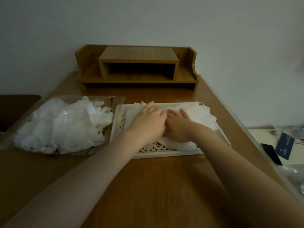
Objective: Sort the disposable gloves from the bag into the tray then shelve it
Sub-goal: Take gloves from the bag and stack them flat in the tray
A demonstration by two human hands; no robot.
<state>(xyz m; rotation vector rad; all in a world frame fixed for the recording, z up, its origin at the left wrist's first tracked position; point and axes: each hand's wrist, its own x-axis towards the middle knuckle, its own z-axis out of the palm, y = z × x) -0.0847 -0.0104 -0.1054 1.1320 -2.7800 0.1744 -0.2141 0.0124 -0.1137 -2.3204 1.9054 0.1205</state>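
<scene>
Both hands, left hand (150, 119) and right hand (178, 125), press flat, fingers extended, on gloves (197, 112) in the tray (118, 122). Smooth the stack evenly; the bag (62, 124) left of the tray remains full.

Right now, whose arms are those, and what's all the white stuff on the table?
There is no machine here, just a person. The picture comes from a camera worn on their head, so you see their own two arms reaching forward. The left hand and right hand lie side by side on a pile of thin white gloves in a white tray with little holes. I can't tell whether the fingers grip anything. Left of the tray lies a clear bag, still full of more gloves. It all sits on a wooden table. At the back stands a small wooden shelf, where the tray goes later. A dark phone lies off to the right.
</scene>
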